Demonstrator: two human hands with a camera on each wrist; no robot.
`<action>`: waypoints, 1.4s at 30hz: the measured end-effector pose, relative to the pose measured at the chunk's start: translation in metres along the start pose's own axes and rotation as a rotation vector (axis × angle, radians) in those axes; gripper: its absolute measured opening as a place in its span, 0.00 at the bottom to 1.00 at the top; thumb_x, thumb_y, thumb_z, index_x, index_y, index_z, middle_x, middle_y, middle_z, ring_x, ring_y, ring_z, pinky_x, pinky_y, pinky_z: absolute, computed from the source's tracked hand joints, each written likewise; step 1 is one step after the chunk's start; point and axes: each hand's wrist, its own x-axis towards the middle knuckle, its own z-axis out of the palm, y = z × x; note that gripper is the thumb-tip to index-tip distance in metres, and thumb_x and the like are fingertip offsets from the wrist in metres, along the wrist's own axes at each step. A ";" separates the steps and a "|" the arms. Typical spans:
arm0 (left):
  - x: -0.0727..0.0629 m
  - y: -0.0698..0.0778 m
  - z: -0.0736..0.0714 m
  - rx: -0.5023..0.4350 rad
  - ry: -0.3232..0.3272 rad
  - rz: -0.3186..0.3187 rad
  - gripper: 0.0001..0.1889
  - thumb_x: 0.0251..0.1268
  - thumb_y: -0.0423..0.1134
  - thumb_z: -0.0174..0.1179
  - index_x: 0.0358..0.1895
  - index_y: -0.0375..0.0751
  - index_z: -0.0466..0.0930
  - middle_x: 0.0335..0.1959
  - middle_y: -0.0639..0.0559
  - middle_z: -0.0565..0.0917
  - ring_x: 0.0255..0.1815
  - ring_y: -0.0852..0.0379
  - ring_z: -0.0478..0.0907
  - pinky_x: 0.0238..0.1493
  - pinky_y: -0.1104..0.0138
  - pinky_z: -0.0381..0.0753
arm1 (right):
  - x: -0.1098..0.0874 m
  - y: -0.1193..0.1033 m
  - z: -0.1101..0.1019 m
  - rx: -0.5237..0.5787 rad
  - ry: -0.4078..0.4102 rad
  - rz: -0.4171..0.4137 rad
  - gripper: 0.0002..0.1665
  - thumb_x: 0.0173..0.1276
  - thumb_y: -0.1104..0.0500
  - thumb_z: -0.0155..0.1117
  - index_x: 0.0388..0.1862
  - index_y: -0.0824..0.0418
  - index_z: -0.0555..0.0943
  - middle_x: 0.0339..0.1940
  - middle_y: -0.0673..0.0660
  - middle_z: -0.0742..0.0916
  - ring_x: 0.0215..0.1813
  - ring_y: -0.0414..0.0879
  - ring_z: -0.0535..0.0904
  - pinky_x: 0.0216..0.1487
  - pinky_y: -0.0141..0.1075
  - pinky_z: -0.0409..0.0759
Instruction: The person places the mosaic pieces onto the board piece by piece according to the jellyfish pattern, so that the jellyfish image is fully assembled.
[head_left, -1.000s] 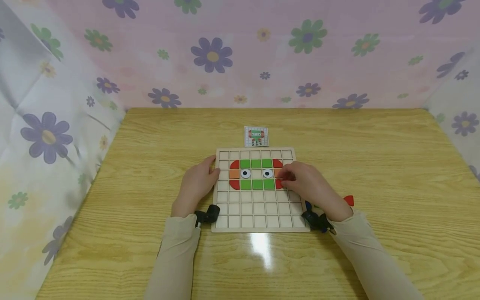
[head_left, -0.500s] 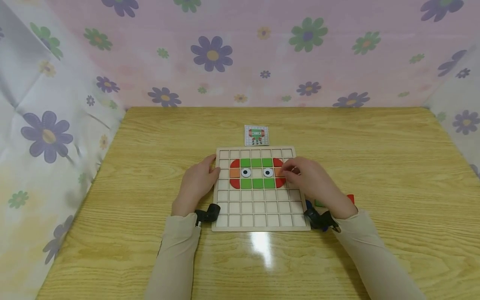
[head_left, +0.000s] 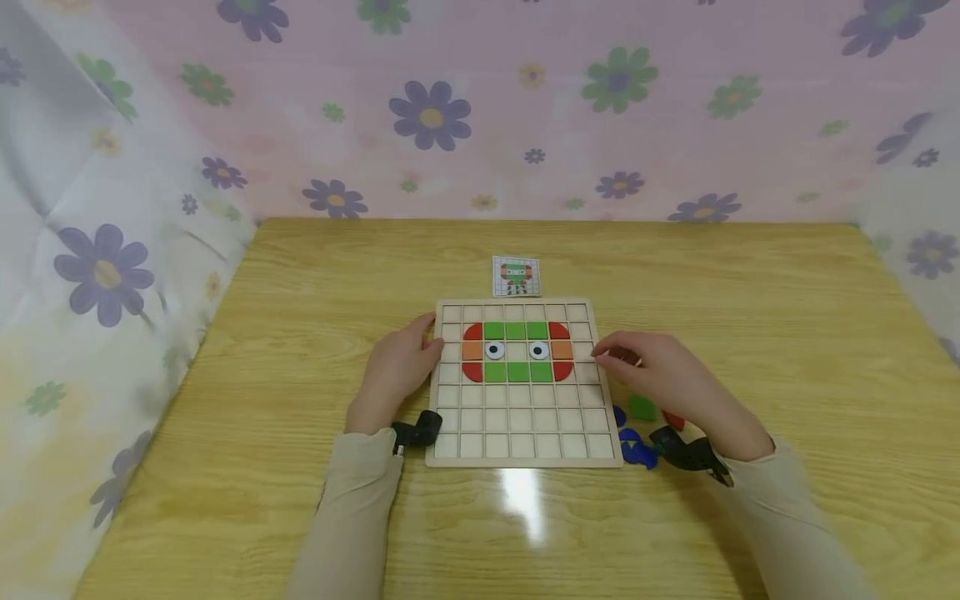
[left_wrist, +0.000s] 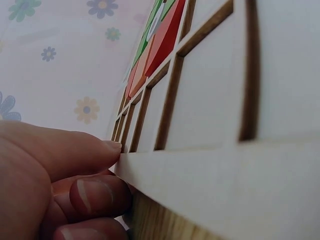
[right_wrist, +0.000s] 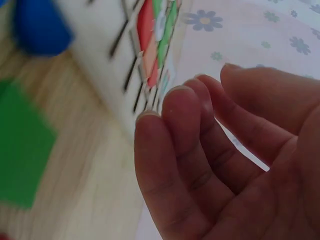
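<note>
A wooden grid board (head_left: 520, 421) lies on the table in the head view. Set into its cells are green squares (head_left: 518, 372), red rounded corner pieces (head_left: 562, 372), orange squares (head_left: 562, 350) and two round eye pieces (head_left: 538, 351). My left hand (head_left: 396, 367) grips the board's left edge; the left wrist view has the thumb (left_wrist: 85, 155) at the rim and the fingers curled below. Just off the right edge, my right hand (head_left: 663, 367) has loosely bent fingers (right_wrist: 155, 165) with nothing between them and the thumb.
Beside the board's lower right lie loose pieces: several blue ones (head_left: 636, 452), a green one (head_left: 642, 407) and a red one (head_left: 674, 419), partly covered by the right wrist. Behind the board is a small pattern card (head_left: 516, 277). A flowered cloth (head_left: 480, 108) stands at the back.
My right hand has moved right, off the orange square and past the board's right edge, uncovering the loose pieces. My left hand stays on the left edge.
</note>
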 end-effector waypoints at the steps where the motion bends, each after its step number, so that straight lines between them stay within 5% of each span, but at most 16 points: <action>1: 0.000 0.001 0.001 0.000 -0.005 0.010 0.26 0.64 0.47 0.48 0.65 0.45 0.61 0.19 0.53 0.72 0.23 0.54 0.68 0.28 0.64 0.65 | -0.004 0.003 0.000 -0.008 -0.002 0.002 0.11 0.66 0.55 0.54 0.43 0.55 0.80 0.35 0.48 0.82 0.33 0.42 0.74 0.35 0.38 0.72; 16: -0.002 -0.002 0.001 -0.009 0.005 -0.011 0.26 0.64 0.47 0.48 0.65 0.46 0.61 0.21 0.53 0.73 0.24 0.54 0.69 0.28 0.63 0.66 | -0.039 0.029 -0.003 -0.057 -0.056 0.010 0.14 0.61 0.52 0.60 0.45 0.55 0.78 0.30 0.45 0.78 0.29 0.39 0.71 0.32 0.35 0.71; 26: -0.001 0.000 0.000 -0.009 -0.006 -0.017 0.26 0.64 0.47 0.48 0.65 0.46 0.60 0.21 0.53 0.72 0.24 0.54 0.68 0.29 0.64 0.65 | -0.040 0.038 0.001 -0.126 -0.149 0.007 0.18 0.53 0.54 0.68 0.43 0.54 0.79 0.33 0.47 0.74 0.31 0.41 0.67 0.30 0.33 0.67; 42: 0.000 0.000 0.000 0.006 -0.010 -0.015 0.27 0.64 0.48 0.48 0.65 0.45 0.60 0.22 0.52 0.72 0.27 0.53 0.69 0.30 0.63 0.65 | -0.039 0.043 0.002 -0.040 -0.148 0.040 0.14 0.56 0.59 0.65 0.42 0.55 0.76 0.32 0.48 0.75 0.30 0.41 0.69 0.31 0.34 0.69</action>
